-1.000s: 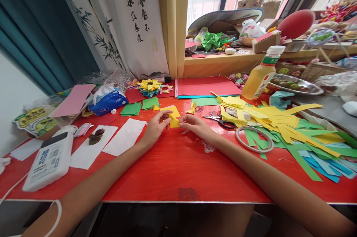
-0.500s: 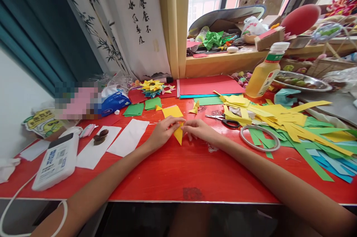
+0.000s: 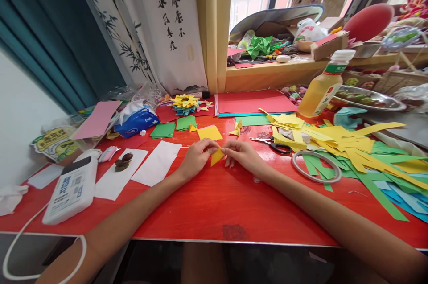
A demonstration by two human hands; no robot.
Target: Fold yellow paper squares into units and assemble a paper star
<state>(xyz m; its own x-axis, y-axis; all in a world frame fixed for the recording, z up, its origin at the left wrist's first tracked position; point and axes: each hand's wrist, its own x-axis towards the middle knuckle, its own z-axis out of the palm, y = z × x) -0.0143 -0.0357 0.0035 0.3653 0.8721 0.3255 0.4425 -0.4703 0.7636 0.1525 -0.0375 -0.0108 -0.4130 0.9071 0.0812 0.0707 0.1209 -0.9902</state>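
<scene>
Between my two hands is a small folded piece of yellow paper (image 3: 217,157), its lower tip pointing down toward the table. My left hand (image 3: 199,155) pinches it from the left, thumb and forefinger closed on its upper edge. From the right, my right hand (image 3: 241,154) pinches the same paper near its upper corner. Just behind the hands lies a stack of yellow paper squares (image 3: 210,133). A folded yellow paper piece (image 3: 236,128) stands beyond my right hand, and scissors (image 3: 274,145) with black handles lie to its right.
Yellow and green paper strips (image 3: 351,146) spread over the right side, with a roll of tape (image 3: 316,167) on them. A juice bottle (image 3: 323,88) stands behind. At left are a white power bank (image 3: 72,190), white paper (image 3: 157,163) and a tissue pack (image 3: 137,120).
The yellow paper between my hands now shows as a smaller, shorter shape, and my fingertips have come closer together on it. The whole view has shifted slightly.
</scene>
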